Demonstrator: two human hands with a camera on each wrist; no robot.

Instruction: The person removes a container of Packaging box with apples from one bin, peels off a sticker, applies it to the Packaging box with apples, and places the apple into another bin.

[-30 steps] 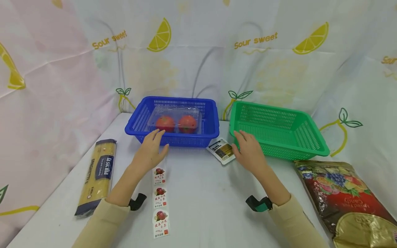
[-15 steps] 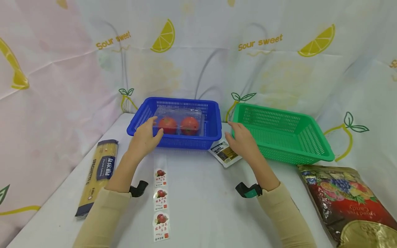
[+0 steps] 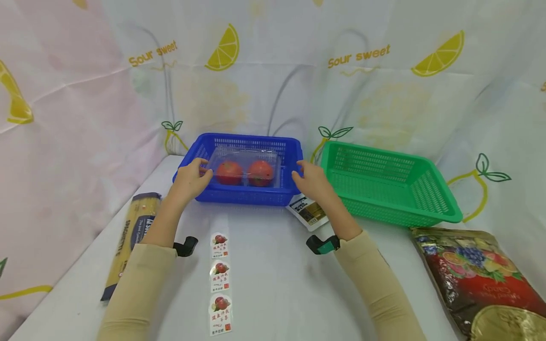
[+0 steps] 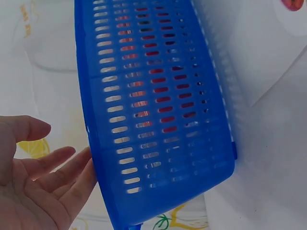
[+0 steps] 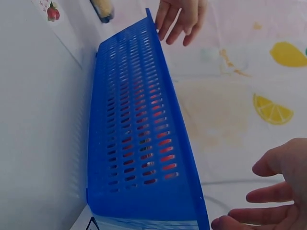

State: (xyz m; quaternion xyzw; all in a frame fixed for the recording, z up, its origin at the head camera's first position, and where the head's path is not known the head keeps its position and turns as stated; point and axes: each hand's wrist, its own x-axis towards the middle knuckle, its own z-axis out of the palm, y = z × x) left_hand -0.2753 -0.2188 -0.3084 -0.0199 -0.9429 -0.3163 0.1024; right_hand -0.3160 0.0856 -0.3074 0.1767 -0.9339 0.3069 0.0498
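A blue plastic basket (image 3: 245, 194) stands at the back of the table, holding a clear plastic box (image 3: 245, 156) with two red apples (image 3: 229, 173) inside. My left hand (image 3: 189, 179) hovers over the basket's left end, fingers loosely bent; in the left wrist view its fingertips are right at the rim. My right hand (image 3: 313, 180) is beside the right end, thumb and fingers spread around the rim's height. The right wrist view shows the blue basket wall (image 5: 134, 110) with the right hand (image 5: 283, 191) just past its rim. Neither hand grips the basket.
A green basket (image 3: 384, 208) stands to the right. A small white-and-gold packet (image 3: 307, 212) lies between the baskets, partly behind my right hand. A spaghetti bag (image 3: 132, 237) lies left, a candy bag (image 3: 477, 274) right. A strip of apple stickers (image 3: 220, 279) lies in front.
My left hand has moved left to the blue basket's left end. My right hand has moved left from the green basket to the blue basket's right end. The baskets have stayed put.
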